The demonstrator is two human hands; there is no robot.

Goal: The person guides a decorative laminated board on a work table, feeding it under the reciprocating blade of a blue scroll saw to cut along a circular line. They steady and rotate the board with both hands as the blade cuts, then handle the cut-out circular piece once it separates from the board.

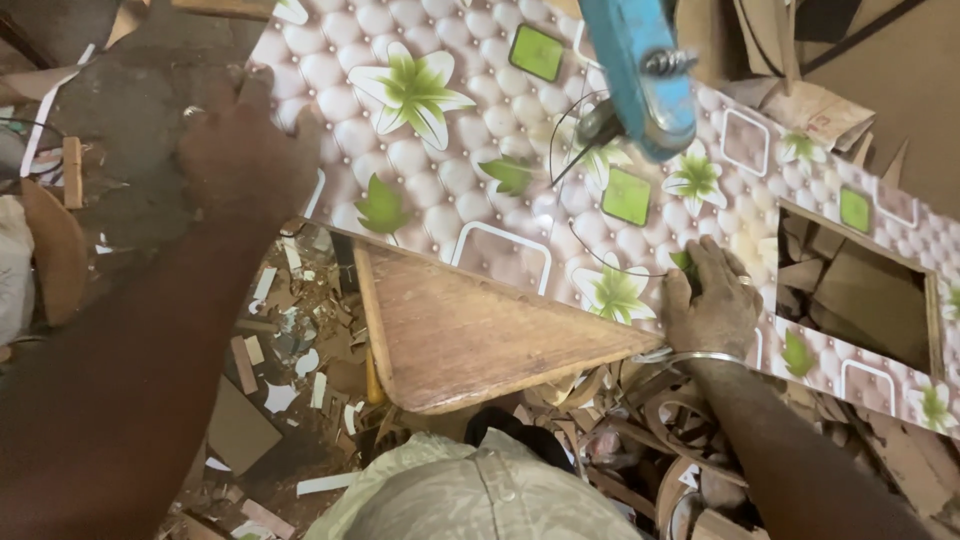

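Observation:
A long board (470,170) covered in quilted white laminate with green flowers and squares lies across a wooden stool or bench (470,335). My left hand (245,150) presses flat on the board's left end. My right hand (712,300), with a metal bangle at the wrist, grips the board's near edge beside a rectangular cutout (855,295). A blue machine arm with a blade (640,70) hangs over the board's middle, and thin curved pencil lines run across the laminate below it.
Offcuts, wood scraps and curved strips litter the floor (290,350) under the board. Brown boards and cardboard lie at the upper right (820,100). My knee in light patterned cloth (470,490) shows at the bottom.

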